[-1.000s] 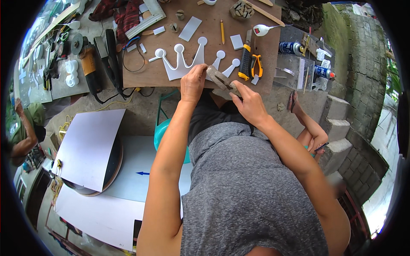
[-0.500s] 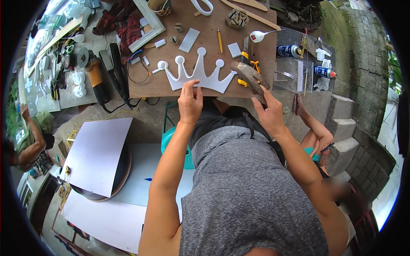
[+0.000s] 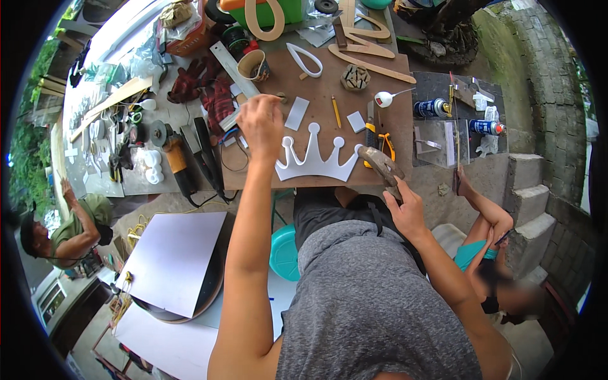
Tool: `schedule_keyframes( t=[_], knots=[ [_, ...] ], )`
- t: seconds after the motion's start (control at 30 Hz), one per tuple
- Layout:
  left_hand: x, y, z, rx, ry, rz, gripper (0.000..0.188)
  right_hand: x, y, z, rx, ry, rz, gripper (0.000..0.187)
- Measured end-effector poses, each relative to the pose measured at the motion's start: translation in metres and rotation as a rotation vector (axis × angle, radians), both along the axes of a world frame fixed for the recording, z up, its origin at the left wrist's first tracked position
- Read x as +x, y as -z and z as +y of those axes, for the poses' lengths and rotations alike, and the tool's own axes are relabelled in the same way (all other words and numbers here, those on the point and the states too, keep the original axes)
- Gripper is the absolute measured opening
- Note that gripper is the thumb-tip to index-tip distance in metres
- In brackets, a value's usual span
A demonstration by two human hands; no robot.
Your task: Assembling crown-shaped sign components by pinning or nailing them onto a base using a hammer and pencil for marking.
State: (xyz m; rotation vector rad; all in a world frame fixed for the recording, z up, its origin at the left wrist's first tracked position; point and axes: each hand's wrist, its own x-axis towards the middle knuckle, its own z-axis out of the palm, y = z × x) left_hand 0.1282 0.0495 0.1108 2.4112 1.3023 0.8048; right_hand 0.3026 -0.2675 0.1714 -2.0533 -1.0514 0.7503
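A white crown-shaped cutout (image 3: 315, 159) lies flat on the brown work board (image 3: 329, 88). My right hand (image 3: 405, 209) grips the handle of a hammer (image 3: 382, 168), whose head hangs just right of the crown near the board's front edge. My left hand (image 3: 261, 123) reaches out over the board's left part, fingers curled down near a small white rectangle (image 3: 296, 114); whether it holds anything is hidden. A pencil (image 3: 336, 111) and a small grey block (image 3: 356, 121) lie beyond the crown.
Pliers with yellow handles (image 3: 380, 140), spray cans (image 3: 434, 107), wooden letter cutouts (image 3: 361, 44) and a tape roll (image 3: 253, 63) crowd the table. A power tool (image 3: 177, 166) lies left. White sheets (image 3: 174, 259) lean below. One person sits at right (image 3: 487, 253), another at far left (image 3: 63, 228).
My left hand has left the crown and stretched forward to the board's left part. My right hand with the hammer has dropped back toward the board's front edge.
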Motion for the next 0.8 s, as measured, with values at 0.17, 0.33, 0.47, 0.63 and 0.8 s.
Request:
schedule_keyframes(
  t=[0.17,0.33,0.47,0.63,0.8],
  knots=[
    [-0.015,0.008,0.053,-0.014,-0.091,0.102,0.015,-0.003,-0.004,-0.004,-0.013,0.061,0.005,0.039],
    [-0.012,-0.002,0.093,0.072,-0.065,0.095,0.015,0.001,-0.001,-0.008,-0.099,0.136,0.034,0.042],
    [0.001,0.007,0.127,0.134,0.020,0.285,0.017,-0.001,-0.003,0.003,-0.104,0.170,0.032,0.043],
    [0.019,0.024,0.163,-0.033,0.185,0.775,0.028,-0.008,-0.004,0.014,-0.117,0.184,0.033,0.043],
    [0.034,0.041,0.174,-0.005,0.184,0.835,0.018,-0.020,-0.010,0.023,-0.143,0.232,0.070,0.043]
  ],
)
